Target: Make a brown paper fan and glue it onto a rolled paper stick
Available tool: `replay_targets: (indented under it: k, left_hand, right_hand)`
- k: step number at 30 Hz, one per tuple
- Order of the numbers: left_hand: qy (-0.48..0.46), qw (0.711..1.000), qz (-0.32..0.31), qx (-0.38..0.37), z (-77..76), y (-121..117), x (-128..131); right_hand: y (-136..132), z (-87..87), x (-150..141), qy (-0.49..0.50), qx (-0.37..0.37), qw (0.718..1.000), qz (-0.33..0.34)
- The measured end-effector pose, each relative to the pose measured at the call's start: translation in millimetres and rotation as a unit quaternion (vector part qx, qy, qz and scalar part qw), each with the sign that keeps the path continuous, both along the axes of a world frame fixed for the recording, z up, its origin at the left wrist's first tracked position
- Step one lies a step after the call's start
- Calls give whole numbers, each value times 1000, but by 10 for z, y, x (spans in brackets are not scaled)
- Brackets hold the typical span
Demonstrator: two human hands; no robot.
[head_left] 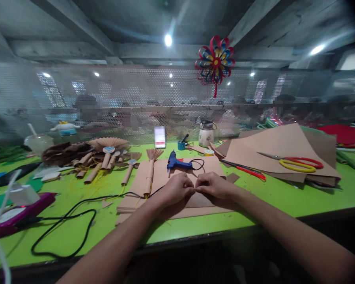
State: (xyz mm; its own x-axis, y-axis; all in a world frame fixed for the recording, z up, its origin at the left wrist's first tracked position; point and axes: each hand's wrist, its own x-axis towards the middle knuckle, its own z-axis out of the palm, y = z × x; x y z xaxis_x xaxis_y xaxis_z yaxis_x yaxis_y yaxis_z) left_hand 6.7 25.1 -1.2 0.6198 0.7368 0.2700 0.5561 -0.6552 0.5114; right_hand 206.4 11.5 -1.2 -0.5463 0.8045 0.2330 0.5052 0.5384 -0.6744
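My left hand point(178, 188) and my right hand point(214, 186) meet over the stacked brown paper sheets point(162, 173). Both have their fingers closed in a pinch, the fingertips almost touching. Between and below them shows a darker piece of brown paper point(200, 200), its upper edge at my fingertips; the fingers partly hide it. Just beyond my hands a blue glue gun point(177, 161) rests on the sheets. To its left lies a rolled paper handle with a pleated fan top point(149, 173).
Yellow-and-red scissors point(301, 163) lie on large brown sheets point(272, 146) at right, near red-handled scissors point(251, 171). Several paper fans point(106, 159) are heaped at left. A black cable point(85, 201) loops by a purple power strip point(29, 211). Behind stand a phone point(159, 137) and jar point(206, 136).
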Motion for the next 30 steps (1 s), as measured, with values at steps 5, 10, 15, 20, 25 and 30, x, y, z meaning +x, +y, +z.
replay_targets:
  k: [5, 10, 15, 20, 25, 30]
  left_hand:
    - [10, 1000, -1, -16, -10, 5, 4]
    - [0, 999, 1, -35, -3, 3, -27]
    - [-8, 999, -15, -43, -22, 5, -39]
    - [18, 999, -19, -32, -19, 10, -57]
    - [39, 999, -14, -11, -3, 18, -65]
    - [46, 999, 6, -6, -29, 12, -51]
  right_hand:
    - [26, -28, 8, -1, 0, 1000, 12]
    - [4, -3, 48, -2, -16, 1000, 22]
    - [-4, 18, 47, -16, -7, 1000, 23]
    - [13, -7, 39, -30, 34, 999, 21]
    - [32, -51, 36, -34, 79, 996, 37]
    - [48, -110, 24, -31, 107, 993, 29]
